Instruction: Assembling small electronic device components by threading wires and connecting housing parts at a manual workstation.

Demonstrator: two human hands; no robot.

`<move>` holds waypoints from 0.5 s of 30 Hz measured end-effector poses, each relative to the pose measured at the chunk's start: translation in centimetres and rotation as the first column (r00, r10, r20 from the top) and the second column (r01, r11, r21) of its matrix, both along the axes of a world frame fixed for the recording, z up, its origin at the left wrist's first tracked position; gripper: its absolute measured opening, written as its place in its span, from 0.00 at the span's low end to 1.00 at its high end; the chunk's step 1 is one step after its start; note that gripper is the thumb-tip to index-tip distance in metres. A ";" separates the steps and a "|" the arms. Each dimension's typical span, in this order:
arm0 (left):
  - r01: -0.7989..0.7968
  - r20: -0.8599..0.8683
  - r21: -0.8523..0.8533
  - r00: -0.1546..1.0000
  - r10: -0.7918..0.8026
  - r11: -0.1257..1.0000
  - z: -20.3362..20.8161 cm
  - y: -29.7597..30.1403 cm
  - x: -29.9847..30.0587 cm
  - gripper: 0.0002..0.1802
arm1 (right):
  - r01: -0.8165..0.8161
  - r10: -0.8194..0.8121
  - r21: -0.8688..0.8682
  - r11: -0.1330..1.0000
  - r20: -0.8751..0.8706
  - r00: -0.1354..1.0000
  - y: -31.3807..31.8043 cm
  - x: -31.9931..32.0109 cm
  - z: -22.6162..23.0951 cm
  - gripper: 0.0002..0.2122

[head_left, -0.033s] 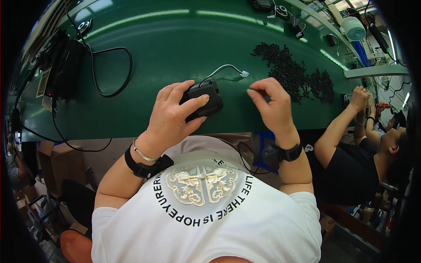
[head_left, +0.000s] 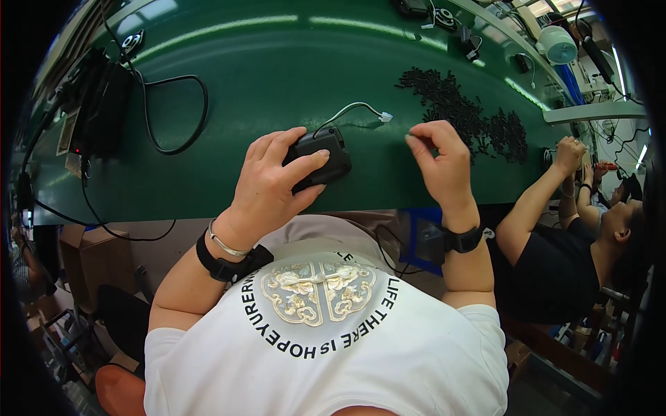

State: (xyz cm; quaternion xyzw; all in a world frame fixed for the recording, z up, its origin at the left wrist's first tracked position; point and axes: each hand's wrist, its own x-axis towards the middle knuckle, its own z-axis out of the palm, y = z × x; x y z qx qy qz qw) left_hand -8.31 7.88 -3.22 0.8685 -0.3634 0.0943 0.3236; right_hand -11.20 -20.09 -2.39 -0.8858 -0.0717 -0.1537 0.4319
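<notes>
My left hand is closed around a small black plastic case with rounded corners, holding it at the bench near my body. Its thumb lies across the top, and the fingers cover the left side. From the far end of the case runs a thin pale and dark cable that ends in a white plug. To the right of the case, apart from it, my right hand is raised with thumb and forefinger pinched together. Whatever may be between those fingertips is too small to see. A loose pile of small black pieces lies just beyond that hand.
The green bench top spreads ahead. A looped black cable and a dark device with a red light are on the left. Small speakers sit at the far edge. On the right, a co-worker's arm reaches the bench.
My right hand has shifted a little to the right, away from the case and nearer the black pieces. My left hand and the case stay almost still.
</notes>
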 end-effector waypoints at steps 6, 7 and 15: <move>0.007 -0.005 -0.008 1.000 -0.007 1.000 -0.2 0.1 0.1 0.28 | 0.195 -0.203 -0.339 0.920 0.011 0.979 -3.7 0.2 -1.5 0.03; 0.005 -0.007 -0.010 1.000 -0.005 1.000 -0.2 0.1 0.1 0.28 | 0.192 -0.200 -0.336 0.922 0.009 0.980 -3.9 0.3 -1.6 0.03; 0.003 -0.022 -0.019 1.000 -0.003 1.000 0.0 0.3 0.3 0.27 | 0.102 -0.109 -0.258 0.961 -0.015 0.994 -0.3 -0.2 0.5 0.04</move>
